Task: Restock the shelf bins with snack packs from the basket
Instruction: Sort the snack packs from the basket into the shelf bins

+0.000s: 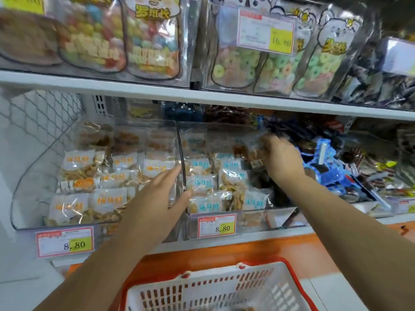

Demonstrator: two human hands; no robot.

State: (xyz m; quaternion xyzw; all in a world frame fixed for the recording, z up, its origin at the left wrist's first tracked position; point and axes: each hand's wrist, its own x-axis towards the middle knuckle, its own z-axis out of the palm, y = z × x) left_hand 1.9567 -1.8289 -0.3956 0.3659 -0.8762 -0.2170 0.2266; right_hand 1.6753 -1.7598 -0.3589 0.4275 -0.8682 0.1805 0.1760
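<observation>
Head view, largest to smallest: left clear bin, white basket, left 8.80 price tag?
1. left clear bin
2. white basket, cut off by the frame, so these two are unsure
3. left 8.80 price tag

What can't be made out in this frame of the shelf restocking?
Head view:
1. White basket: cut off by the bottom edge, so its contents barely show.
2. Right hand: motion blur hides whether it grips the snack pack or only touches it.
3. Price tag: small print too blurred; only 8.80 reads.
</observation>
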